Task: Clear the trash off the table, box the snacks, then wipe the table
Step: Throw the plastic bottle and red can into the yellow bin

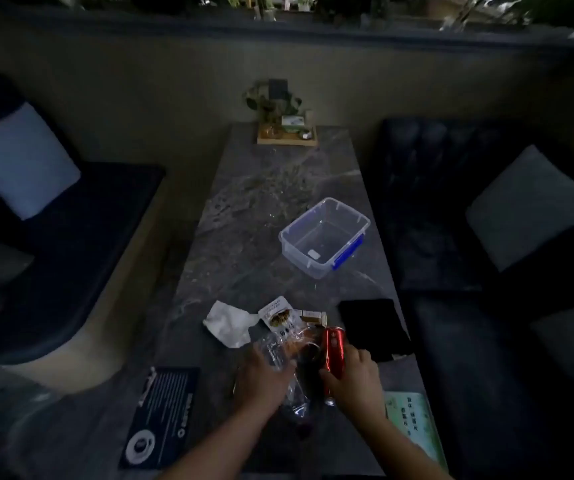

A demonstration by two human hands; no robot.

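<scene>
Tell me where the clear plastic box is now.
In the head view, the clear plastic box sits on the table's right side, beyond the red can.

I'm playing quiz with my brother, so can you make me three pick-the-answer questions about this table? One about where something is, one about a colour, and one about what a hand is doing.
1. Where is the clear plastic box?
A. On the sofa
B. On the table, farther away than the hands
C. On the floor

2. What colour is the can?
A. Red
B. Green
C. Yellow

3. What is the right hand doing?
A. Lying flat and empty
B. Wiping with a cloth
C. Gripping the can

Answers:
1. B, the box stands on the marbled table, past the pile of wrappers.
2. A, its side shines red.
3. C, its fingers are wrapped around the can, while the left hand rests on a clear plastic wrapper.
</scene>
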